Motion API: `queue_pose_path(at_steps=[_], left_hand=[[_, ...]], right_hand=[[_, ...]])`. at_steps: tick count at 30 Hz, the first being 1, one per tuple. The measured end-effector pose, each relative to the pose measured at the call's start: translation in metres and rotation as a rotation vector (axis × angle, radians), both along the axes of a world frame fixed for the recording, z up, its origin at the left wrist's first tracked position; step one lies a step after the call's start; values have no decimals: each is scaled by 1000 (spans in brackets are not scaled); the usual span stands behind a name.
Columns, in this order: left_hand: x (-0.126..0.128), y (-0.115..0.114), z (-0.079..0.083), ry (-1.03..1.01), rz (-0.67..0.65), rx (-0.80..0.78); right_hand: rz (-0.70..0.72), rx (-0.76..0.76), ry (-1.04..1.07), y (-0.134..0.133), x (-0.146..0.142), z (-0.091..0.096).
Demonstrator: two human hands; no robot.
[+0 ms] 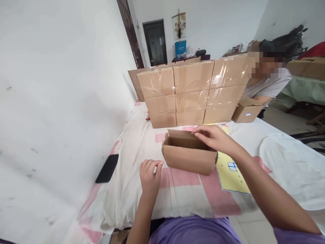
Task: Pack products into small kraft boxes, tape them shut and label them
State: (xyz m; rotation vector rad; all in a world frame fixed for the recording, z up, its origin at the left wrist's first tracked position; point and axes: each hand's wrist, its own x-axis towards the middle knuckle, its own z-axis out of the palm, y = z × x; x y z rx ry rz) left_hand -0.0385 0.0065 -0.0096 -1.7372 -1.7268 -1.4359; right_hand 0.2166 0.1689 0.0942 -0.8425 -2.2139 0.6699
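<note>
A small brown cardboard box (189, 159) stands on the cloth-covered table with its top open and its far side rising above the near one. My right hand (214, 138) reaches over the box's right end, with thumb and fingertips closed at the top edge of the far side. To the left of the box, apart from it, is my left hand (150, 173). Its fingers are curled toward the thumb, and I see nothing in them. The inside bottom of the box is hidden by its near wall.
Beyond the box stands a stack of taped cartons (191, 101). A black phone (107, 168) lies at the left beside the wall. Behind the stack's right end, a person (269, 81) leans over another carton (247, 112). A patterned cloth (177, 196) covers the table.
</note>
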Motion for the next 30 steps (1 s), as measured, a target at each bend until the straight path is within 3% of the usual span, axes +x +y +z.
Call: queue_pose_path(at_steps=[2, 4, 7, 10, 13, 17, 23, 30], left_hand=[[-8, 13, 1, -80, 19, -22], [-16, 26, 2, -167, 14, -49], [-19, 47, 3, -284, -79, -117], [-13, 63, -2, -334, -228, -212], [-2, 71, -8, -383, -319, -282], [3, 70, -3, -510, -316, -358], [-4, 66, 24, -352, -282, -476], [-4, 52, 21, -384, -278, -454]], right_hand=[[-262, 96, 324, -19, 16, -18], [-372, 126, 534, -34, 27, -45], [-289, 113, 568, -45, 29, -85], [-270, 115, 538, -45, 22, -108], [-298, 129, 536, -43, 17, -113], [-301, 134, 555, -42, 15, -113], [-326, 169, 569, -43, 11, -117], [-360, 157, 566, -42, 1, -117]])
